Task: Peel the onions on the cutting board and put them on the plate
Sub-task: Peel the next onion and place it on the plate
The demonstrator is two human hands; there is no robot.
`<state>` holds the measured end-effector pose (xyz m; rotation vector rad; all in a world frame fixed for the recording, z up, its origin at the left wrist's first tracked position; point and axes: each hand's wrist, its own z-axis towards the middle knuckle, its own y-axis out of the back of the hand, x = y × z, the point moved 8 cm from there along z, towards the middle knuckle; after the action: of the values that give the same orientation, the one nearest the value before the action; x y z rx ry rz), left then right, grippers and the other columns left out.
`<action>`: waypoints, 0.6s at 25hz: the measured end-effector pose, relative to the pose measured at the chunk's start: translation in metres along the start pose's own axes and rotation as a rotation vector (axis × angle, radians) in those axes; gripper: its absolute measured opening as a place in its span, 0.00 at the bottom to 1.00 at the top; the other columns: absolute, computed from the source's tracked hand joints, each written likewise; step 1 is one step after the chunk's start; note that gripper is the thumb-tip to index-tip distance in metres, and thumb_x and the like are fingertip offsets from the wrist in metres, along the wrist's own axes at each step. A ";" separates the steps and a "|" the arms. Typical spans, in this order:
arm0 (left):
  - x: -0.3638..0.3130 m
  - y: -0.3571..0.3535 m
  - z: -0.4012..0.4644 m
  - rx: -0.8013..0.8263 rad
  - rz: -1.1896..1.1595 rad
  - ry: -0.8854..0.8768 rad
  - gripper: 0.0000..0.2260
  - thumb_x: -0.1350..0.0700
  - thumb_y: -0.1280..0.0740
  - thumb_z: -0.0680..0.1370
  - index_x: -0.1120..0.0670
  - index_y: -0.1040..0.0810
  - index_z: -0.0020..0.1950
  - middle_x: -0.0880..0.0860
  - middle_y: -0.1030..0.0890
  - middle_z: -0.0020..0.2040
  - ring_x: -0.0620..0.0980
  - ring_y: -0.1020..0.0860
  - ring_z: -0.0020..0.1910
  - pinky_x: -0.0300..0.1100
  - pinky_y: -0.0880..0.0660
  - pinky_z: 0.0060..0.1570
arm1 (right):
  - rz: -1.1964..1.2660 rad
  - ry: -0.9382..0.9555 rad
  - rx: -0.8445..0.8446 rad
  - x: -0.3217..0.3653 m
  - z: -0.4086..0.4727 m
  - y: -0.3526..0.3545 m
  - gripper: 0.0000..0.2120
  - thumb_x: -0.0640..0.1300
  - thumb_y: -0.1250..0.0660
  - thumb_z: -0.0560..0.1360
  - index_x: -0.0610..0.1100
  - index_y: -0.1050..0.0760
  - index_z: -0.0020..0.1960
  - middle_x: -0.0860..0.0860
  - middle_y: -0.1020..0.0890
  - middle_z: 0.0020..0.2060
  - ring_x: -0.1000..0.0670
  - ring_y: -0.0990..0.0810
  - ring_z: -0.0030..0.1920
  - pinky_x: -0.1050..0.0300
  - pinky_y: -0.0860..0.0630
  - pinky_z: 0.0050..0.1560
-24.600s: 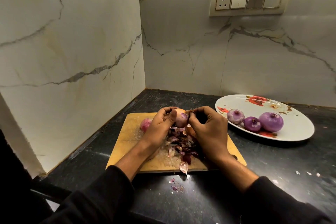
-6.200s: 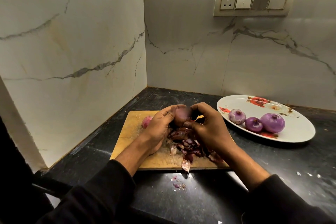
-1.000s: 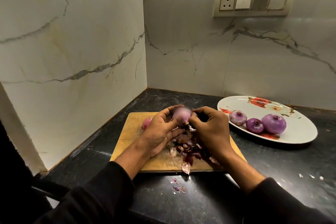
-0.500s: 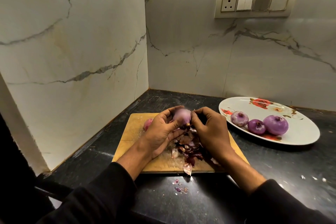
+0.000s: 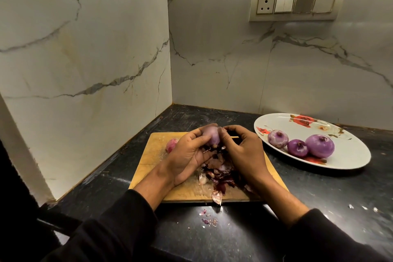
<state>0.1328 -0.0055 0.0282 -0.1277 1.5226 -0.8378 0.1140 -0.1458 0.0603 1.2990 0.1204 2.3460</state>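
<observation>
The white oval flowered plate [image 5: 348,155] still carries three peeled onions; over the wooden cutting board [image 5: 153,155] your left hand [image 5: 187,155] keeps gripping the pale purple onion [image 5: 210,137]; your right hand [image 5: 242,151] still pinches its skin.

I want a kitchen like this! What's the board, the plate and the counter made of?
Cutting board: looks like wood, pale tan and matte, with scuffs.
Plate: glossy white with red flowers; ceramic or melamine, hard to tell.
Countertop: dark polished stone, probably, since it reflects light.
</observation>
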 end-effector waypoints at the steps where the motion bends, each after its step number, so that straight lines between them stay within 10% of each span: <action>1: 0.000 -0.001 -0.001 0.004 0.018 0.001 0.19 0.61 0.35 0.79 0.62 0.27 0.70 0.65 0.21 0.65 0.58 0.20 0.62 0.50 0.21 0.61 | -0.008 -0.005 0.003 -0.001 0.000 0.000 0.09 0.47 0.32 0.79 0.45 0.17 0.55 0.54 0.15 0.45 0.57 0.16 0.45 0.55 0.18 0.47; 15: -0.005 0.002 0.000 -0.053 0.087 -0.030 0.20 0.56 0.35 0.78 0.61 0.25 0.69 0.63 0.20 0.64 0.58 0.18 0.59 0.51 0.19 0.57 | -0.015 -0.017 -0.116 -0.004 0.001 0.009 0.07 0.45 0.32 0.80 0.43 0.17 0.50 0.53 0.15 0.38 0.55 0.16 0.39 0.48 0.17 0.41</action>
<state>0.1342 -0.0018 0.0311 -0.1115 1.5115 -0.7242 0.1138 -0.1556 0.0603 1.2578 -0.0111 2.2925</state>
